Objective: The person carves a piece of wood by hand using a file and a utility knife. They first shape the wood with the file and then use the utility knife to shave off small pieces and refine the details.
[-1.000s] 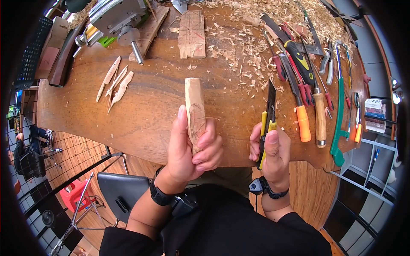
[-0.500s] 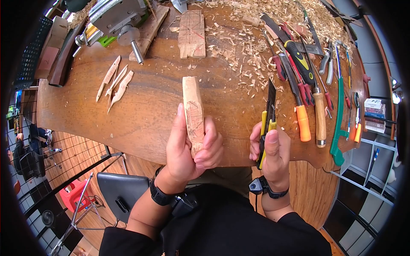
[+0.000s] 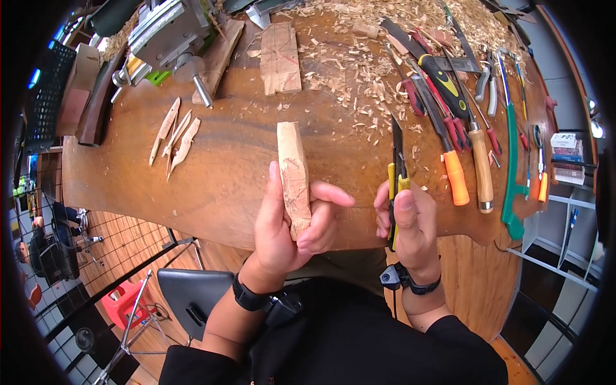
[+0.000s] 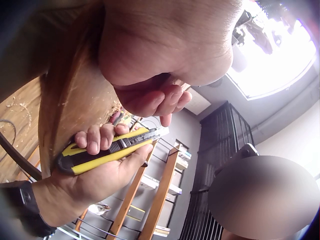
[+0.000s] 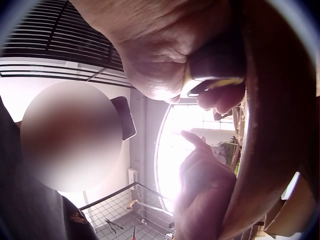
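In the head view, my left hand grips the lower end of a roughly carved wood block. The block stands nearly upright above the table, with pencil lines on the face towards me. My left thumb lies along its left side, while the index finger sticks out to the right, off the wood. My right hand holds a yellow and black utility knife, its dark blade extended and pointing away from me. The blade stays apart from the block. In the right wrist view, my left hand shows its outstretched index finger.
Several slim carved wood pieces lie at the left of the table. Behind are a metal vise, a marked board and scattered shavings. On the right lie an orange-handled tool, a wooden-handled tool and a green-handled saw.
The block has turned slightly, bringing its marked face towards me. My left index finger has come off the wood and now stretches right. The right hand keeps its hold; the head view has shifted slightly.
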Motion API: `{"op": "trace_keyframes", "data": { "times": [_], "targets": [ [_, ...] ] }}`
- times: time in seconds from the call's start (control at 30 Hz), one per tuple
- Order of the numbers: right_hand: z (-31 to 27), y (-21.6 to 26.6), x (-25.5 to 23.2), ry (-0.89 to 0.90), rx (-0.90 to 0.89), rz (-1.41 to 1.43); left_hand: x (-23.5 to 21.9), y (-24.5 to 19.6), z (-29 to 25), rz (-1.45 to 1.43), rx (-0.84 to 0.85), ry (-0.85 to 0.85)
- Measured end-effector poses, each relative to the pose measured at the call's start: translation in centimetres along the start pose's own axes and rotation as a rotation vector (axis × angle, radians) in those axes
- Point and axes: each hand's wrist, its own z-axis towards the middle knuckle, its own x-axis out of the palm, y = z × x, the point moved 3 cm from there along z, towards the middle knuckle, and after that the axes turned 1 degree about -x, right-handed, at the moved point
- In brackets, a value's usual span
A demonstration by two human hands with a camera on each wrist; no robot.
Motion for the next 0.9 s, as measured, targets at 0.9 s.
{"op": "trace_keyframes", "data": {
  "times": [0.9],
  "targets": [
    [0.0,-0.2,-0.5,0.023,-0.016,-0.036,2.1,-2.6,-2.6,1.962,0.761,-0.39]
  ]
}}
